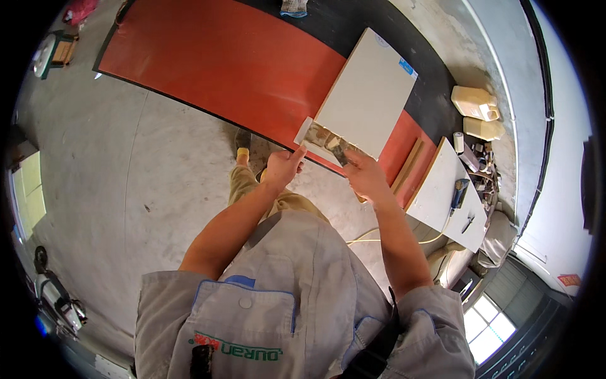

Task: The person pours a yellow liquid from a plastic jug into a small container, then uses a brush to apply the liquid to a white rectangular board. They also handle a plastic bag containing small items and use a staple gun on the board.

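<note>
The fingers of my right hand [367,178] are wrapped around a small dark hand tool [341,155], its front end pointing to the upper left of the frame; I judge that the low, close hold is for control at short reach. The fingers of my left hand [284,168] are curled in, with the thumb extended towards the lower corner of a pale strip [303,131]. I cannot tell whether they pinch it or just rest beside it; being there, they probably steady that corner.

Between my hands lies the patchy brown end [319,134] of a white panel [369,88]. The panel lies flat on the red part of the tabletop [221,63], right of centre in the frame, stretching to the upper right. Its brown end is near the front edge, likely so that both hands reach it without stretching.

Farther out, to the right, a wooden strip [408,165] lies beside a second white board [435,197]. That board carries a blue-and-black tool [459,193], perhaps laid there to be handy. Tan jugs [475,103] stand by the wall at the upper right, and a grey glove [294,7] lies at the top edge.
</note>
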### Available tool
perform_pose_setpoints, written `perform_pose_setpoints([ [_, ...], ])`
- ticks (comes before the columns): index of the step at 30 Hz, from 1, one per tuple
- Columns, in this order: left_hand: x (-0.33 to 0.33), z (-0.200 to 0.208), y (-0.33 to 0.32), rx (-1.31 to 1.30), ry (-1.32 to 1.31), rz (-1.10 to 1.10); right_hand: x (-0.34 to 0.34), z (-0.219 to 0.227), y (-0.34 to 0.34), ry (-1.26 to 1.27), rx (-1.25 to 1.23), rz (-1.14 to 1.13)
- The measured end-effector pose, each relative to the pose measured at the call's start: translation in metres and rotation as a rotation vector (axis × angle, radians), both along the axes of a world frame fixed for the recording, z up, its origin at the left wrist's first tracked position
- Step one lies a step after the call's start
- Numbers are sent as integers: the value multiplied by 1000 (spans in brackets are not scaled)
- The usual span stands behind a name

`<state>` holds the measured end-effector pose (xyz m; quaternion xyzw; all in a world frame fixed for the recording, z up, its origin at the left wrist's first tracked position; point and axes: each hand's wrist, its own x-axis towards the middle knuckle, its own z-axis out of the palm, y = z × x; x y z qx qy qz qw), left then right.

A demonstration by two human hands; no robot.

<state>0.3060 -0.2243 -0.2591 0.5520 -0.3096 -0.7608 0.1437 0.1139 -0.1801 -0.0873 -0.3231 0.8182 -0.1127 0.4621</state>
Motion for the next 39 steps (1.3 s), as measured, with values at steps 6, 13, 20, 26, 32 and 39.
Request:
perform_pose_setpoints([
  [6,2,2,-5,15,14,-85,30,-20,-16,519,32,500],
  [13,4,-17,-3,-4,-45,-195,74,-48,-34,790,218,531],
  [20,7,2,-15,-82,-59,-266,91,-62,-42,496,101,37],
  [26,12,-18,-15,-121,-144,-405,100,-95,-37,521,-65,-55],
  [32,11,-10,-14,-7,45,-231,93,-71,-47,401,34,-8],
  [39,8,-25,-9,112,155,-146,77,-61,-45,434,-45,86],
])
